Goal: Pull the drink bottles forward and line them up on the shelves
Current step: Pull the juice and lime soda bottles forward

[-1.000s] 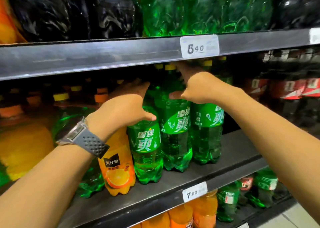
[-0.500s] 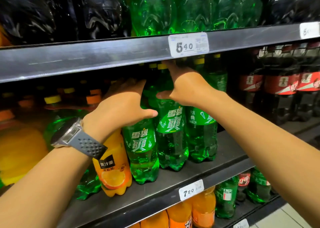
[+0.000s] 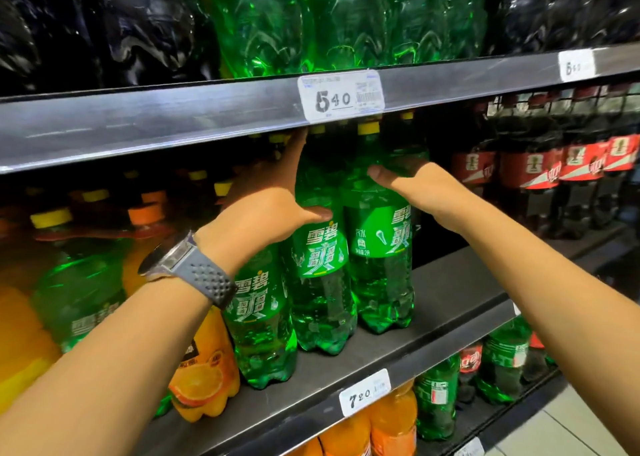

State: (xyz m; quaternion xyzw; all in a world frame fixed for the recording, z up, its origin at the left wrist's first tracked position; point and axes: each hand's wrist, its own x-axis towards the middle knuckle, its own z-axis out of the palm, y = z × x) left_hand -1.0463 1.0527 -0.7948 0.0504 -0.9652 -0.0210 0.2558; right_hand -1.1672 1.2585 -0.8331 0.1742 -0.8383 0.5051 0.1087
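Three green soda bottles with yellow caps stand in a slanted row on the middle shelf (image 3: pixel 457 282): a left one (image 3: pixel 259 320), a middle one (image 3: pixel 322 268) and a right one (image 3: pixel 381 265). My left hand (image 3: pixel 263 213), with a watch on the wrist, holds the middle bottle's shoulder, with the thumb across the front and the fingers reaching up behind it. My right hand (image 3: pixel 419 185) grips the right bottle's shoulder, thumb in front and fingers hidden behind. More green bottles stand further back in the dark.
An orange juice bottle (image 3: pixel 204 383) stands left of the green row under my left forearm. Red-labelled cola bottles (image 3: pixel 540 168) fill the shelf's right side. The upper shelf edge (image 3: pixel 173 123) hangs low over the caps. Orange bottles (image 3: pixel 391 421) and green bottles (image 3: pixel 436 396) fill the shelf below.
Both hands have shifted right along the row. The left went from the left bottle to the middle one, and the right from the middle bottle's top to the right bottle's shoulder.
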